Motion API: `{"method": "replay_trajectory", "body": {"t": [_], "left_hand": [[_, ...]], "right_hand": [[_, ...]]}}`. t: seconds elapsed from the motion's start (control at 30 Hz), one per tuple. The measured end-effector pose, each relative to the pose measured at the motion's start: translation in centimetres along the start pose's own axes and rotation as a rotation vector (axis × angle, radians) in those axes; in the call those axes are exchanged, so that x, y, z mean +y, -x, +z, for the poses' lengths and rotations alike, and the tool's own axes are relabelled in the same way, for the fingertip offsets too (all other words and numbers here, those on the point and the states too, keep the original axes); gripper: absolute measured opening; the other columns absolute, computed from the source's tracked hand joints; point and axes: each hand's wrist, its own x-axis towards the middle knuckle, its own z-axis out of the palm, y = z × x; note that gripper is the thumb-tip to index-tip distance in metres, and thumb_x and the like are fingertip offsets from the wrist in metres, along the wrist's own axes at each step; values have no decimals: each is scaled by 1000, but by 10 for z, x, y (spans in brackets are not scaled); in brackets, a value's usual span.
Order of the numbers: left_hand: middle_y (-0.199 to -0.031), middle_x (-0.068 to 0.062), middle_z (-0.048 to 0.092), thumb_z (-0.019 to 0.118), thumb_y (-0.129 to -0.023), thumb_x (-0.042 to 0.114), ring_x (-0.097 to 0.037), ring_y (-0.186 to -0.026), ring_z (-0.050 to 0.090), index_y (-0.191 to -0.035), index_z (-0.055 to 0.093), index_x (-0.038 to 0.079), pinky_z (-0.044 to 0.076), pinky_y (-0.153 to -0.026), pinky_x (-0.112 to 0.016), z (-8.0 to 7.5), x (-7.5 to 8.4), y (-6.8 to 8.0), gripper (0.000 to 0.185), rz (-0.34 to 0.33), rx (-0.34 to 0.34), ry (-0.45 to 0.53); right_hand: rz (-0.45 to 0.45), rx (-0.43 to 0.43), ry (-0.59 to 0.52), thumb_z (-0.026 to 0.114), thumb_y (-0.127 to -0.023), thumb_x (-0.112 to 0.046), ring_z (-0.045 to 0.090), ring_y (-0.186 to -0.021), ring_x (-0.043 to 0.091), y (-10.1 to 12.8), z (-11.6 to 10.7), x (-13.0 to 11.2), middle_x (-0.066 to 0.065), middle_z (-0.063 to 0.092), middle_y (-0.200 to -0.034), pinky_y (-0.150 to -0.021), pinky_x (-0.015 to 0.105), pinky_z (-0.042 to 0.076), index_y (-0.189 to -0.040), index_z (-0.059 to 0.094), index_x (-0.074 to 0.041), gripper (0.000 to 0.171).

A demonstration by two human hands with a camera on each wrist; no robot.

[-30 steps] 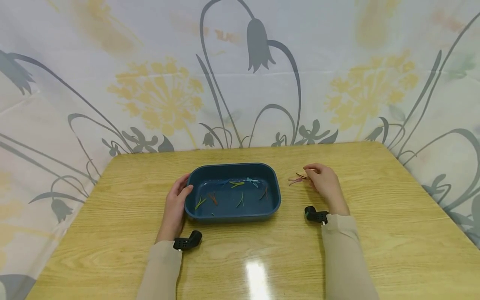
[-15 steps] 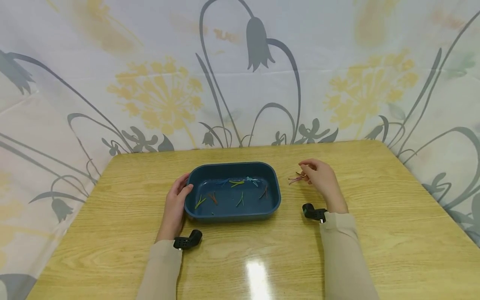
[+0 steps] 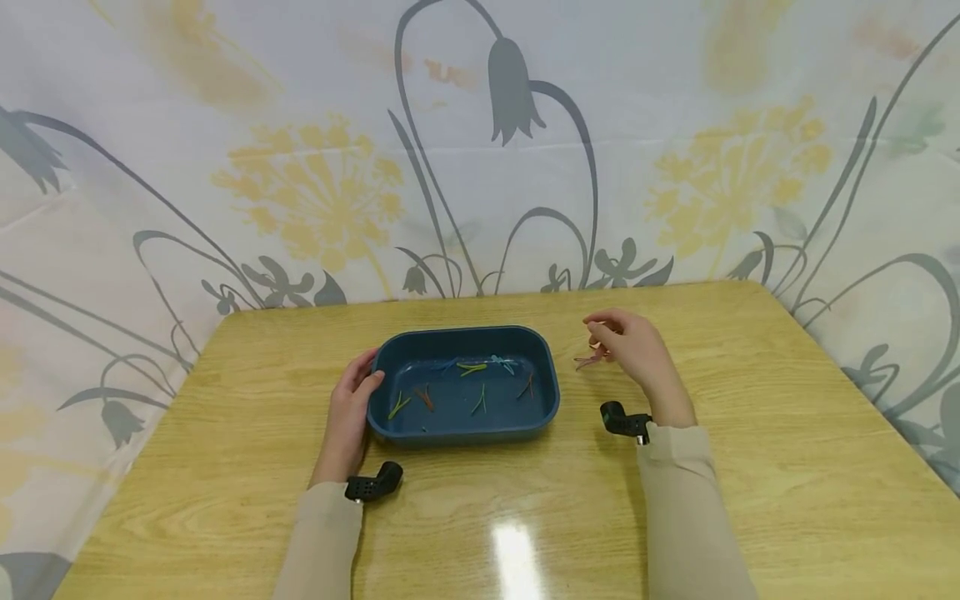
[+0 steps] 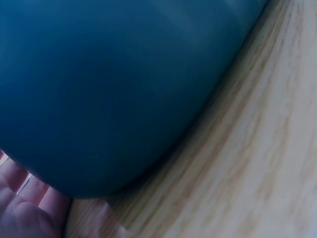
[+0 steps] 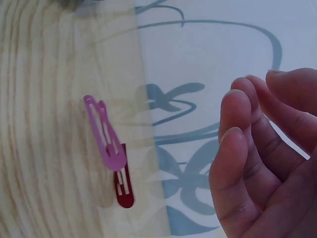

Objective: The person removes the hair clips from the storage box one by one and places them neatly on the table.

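Observation:
My left hand [image 3: 347, 408] grips the left end of a dark blue tray [image 3: 465, 435], thumb over its rim. Fingers [image 4: 37, 196] show beside the outer wall in the left wrist view. Several coloured snap hair clips lie spread inside, among them a yellow clip [image 3: 472, 367] and a light blue clip [image 3: 504, 364]. To the right of the tray, my right hand [image 3: 637, 350] hovers over a pink hair clip [image 5: 113, 153], which partly overlaps a dark red hair clip [image 5: 127, 198] on the table. Its fingers are loosely bent, with nothing visible between thumb and index finger.
The wooden table [image 3: 450, 517] carries the tray and the loose clips. A flower-patterned cloth [image 3: 465, 183] hangs directly behind the table's far edge. A black wrist camera [image 3: 375, 483] sits on the left wrist and another wrist camera [image 3: 622, 419] on the right.
My right hand has shifted slightly left and away from me, over the pink clip. The dark clip near its fingertips is no longer plain in the head view. The left hand stays on the tray.

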Motion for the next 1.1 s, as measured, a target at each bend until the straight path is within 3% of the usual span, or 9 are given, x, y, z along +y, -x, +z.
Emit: {"method": "replay_trajectory", "body": {"t": [0.2,0.47,0.7,1.1], "left_hand": [[-139,1,42,47,-96,24,-13,-125,40,-136,42,20,31,-105,-34,0,-1,0,40,-12,-4,-1],[-139,1,43,47,-96,24,-14,-124,41,-135,43,21,32,-104,-33,0,-1,1,40,-16,9,-9],[-139,4,42,47,-96,25,-11,-125,40,-136,43,22,31,-105,-33,0,-2,1,40,-23,-1,-1],[-138,3,43,47,-96,26,-12,-123,42,-135,43,22,33,-104,-32,-2,-5,-2,40,-6,-5,-9]], "right_hand": [[-31,64,-70,45,-95,-41,57,-80,33,3,0,-10,13,60,-96,-72,41,50,-120,57,-12,41],[-96,151,-121,49,-93,-40,54,-70,21,9,-1,-30,7,59,-86,-60,30,47,-112,62,-15,34],[-143,140,-68,48,-94,-37,55,-72,18,14,-1,-45,5,59,-85,-65,30,49,-110,63,-16,30],[-246,141,28,49,-94,-37,55,-67,20,20,3,-65,3,60,-82,-62,32,47,-109,63,-15,30]]}}
